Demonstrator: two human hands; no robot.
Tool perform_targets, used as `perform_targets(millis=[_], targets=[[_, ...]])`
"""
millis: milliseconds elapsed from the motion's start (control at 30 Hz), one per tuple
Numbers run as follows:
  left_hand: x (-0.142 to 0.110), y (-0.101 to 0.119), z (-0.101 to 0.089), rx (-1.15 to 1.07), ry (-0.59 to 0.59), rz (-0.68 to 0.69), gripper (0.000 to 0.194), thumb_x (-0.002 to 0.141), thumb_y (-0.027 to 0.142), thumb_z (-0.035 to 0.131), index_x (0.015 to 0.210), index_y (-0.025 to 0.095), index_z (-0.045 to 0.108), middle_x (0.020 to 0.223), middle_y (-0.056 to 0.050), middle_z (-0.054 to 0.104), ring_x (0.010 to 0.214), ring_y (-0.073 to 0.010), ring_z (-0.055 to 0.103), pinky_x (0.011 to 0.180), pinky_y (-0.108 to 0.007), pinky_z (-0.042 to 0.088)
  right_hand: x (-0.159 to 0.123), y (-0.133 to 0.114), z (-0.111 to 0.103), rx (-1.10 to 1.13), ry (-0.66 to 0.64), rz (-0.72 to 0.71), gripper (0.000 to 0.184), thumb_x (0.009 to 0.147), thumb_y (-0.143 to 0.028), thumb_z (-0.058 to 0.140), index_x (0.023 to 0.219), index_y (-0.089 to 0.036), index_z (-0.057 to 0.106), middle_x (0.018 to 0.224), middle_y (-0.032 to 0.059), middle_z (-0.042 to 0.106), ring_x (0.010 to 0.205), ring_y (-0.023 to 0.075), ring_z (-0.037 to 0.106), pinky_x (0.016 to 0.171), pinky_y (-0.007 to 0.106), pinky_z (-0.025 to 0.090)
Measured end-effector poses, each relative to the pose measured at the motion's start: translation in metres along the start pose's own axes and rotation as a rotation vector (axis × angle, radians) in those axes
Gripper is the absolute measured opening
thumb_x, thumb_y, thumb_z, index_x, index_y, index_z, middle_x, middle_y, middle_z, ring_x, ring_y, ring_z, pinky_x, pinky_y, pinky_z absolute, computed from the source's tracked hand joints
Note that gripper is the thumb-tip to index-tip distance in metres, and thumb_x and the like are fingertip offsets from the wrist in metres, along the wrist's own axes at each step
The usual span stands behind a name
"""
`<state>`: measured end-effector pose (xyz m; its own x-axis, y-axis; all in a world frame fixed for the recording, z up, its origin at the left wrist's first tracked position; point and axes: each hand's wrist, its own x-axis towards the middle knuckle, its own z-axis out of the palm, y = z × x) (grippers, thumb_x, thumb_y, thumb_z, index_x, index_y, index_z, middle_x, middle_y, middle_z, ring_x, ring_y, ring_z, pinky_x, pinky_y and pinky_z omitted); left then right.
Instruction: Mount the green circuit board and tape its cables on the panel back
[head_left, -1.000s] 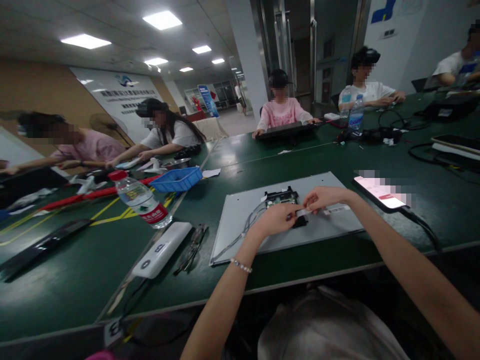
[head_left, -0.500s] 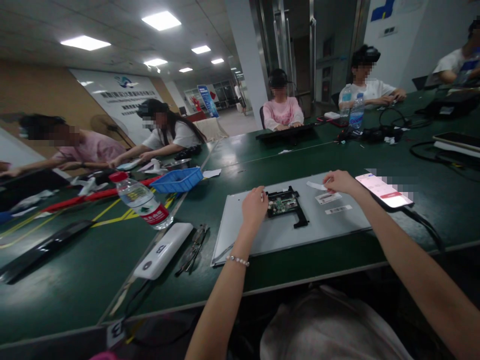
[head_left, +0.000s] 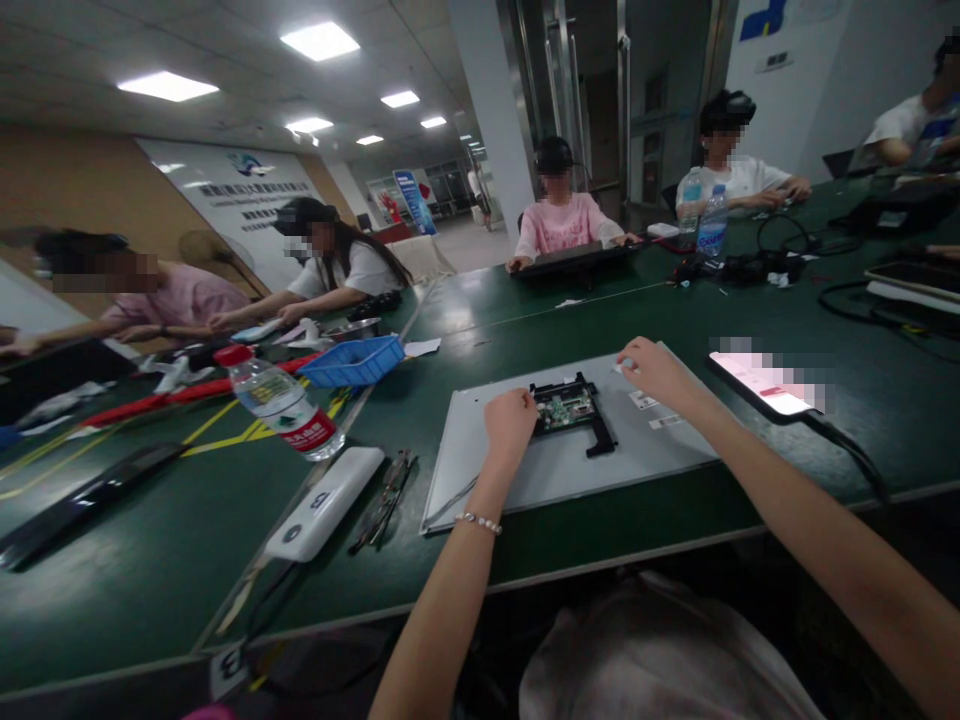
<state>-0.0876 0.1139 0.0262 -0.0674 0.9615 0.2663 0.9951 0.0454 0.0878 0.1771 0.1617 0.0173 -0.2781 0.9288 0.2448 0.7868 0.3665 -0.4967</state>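
A grey flat panel (head_left: pixel 480 480) lies on the green table in front of me, with a black plastic frame (head_left: pixel 602 436) and a green circuit board (head_left: pixel 559 412) on it. My left hand (head_left: pixel 511 420) is closed at the left edge of the frame; its fingertips are partly hidden, so what they grip cannot be made out. Over the panel's far right part, my right hand (head_left: pixel 651 372) pinches a small white strip (head_left: pixel 625 364), mostly covered by the fingers. White labels (head_left: pixel 666 422) are stuck on the panel below that hand.
Right of the panel lies a lit phone (head_left: pixel 772 385) with a cable. To the left are a white power bank (head_left: pixel 328 503), glasses (head_left: pixel 384 500), a water bottle (head_left: pixel 281 405) and a blue tray (head_left: pixel 352 362). Several people sit around the table, one opposite at a dark panel (head_left: pixel 574 262).
My right hand has moved left with the white strip, which now shows less. My left hand stays almost in place. The person opposite has spread their hands to the dark panel's ends.
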Motion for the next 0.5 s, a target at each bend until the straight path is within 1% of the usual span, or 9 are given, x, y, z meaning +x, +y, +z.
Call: perform_targets(millis=[133, 267, 367, 500], targets=[[-0.002, 0.003, 0.002, 0.028, -0.011, 0.009, 0.034, 0.092, 0.025, 0.040, 0.091, 0.018, 0.073, 0.089, -0.012, 0.073, 0.087, -0.0232, 0.067, 0.075, -0.029, 0.044, -0.002, -0.013, 0.004, 0.040, -0.002, -0.129, 0.029, 0.090, -0.021, 0.049, 0.114, -0.016, 0.065, 0.122, 0.0131, 0.056, 0.105, 0.0246, 0.057, 0.095, 0.037, 0.042], [-0.004, 0.004, 0.006, 0.046, -0.018, 0.011, 0.037, 0.094, 0.027, 0.036, 0.091, 0.018, 0.072, 0.089, -0.013, 0.072, 0.086, -0.0241, 0.068, 0.074, -0.030, 0.045, 0.001, -0.016, 0.011, 0.044, -0.050, -0.168, 0.031, 0.090, -0.025, 0.050, 0.118, -0.018, 0.063, 0.124, 0.0113, 0.057, 0.110, 0.0246, 0.055, 0.099, 0.038, 0.040], [-0.005, 0.006, 0.009, 0.069, -0.030, -0.006, 0.039, 0.096, 0.030, 0.034, 0.095, 0.018, 0.071, 0.090, -0.013, 0.072, 0.085, -0.0236, 0.068, 0.074, -0.030, 0.046, 0.010, -0.019, 0.018, 0.036, -0.060, -0.221, 0.032, 0.091, -0.027, 0.050, 0.118, -0.017, 0.063, 0.123, 0.0120, 0.059, 0.112, 0.0251, 0.055, 0.099, 0.037, 0.040], [-0.006, 0.007, 0.011, 0.081, -0.031, 0.008, 0.042, 0.097, 0.031, 0.031, 0.095, 0.016, 0.070, 0.091, -0.014, 0.072, 0.086, -0.0235, 0.068, 0.075, -0.030, 0.046, 0.028, -0.026, 0.029, -0.012, -0.086, -0.343, 0.032, 0.090, -0.026, 0.052, 0.116, -0.013, 0.065, 0.118, 0.0146, 0.062, 0.111, 0.0256, 0.056, 0.099, 0.035, 0.040]])
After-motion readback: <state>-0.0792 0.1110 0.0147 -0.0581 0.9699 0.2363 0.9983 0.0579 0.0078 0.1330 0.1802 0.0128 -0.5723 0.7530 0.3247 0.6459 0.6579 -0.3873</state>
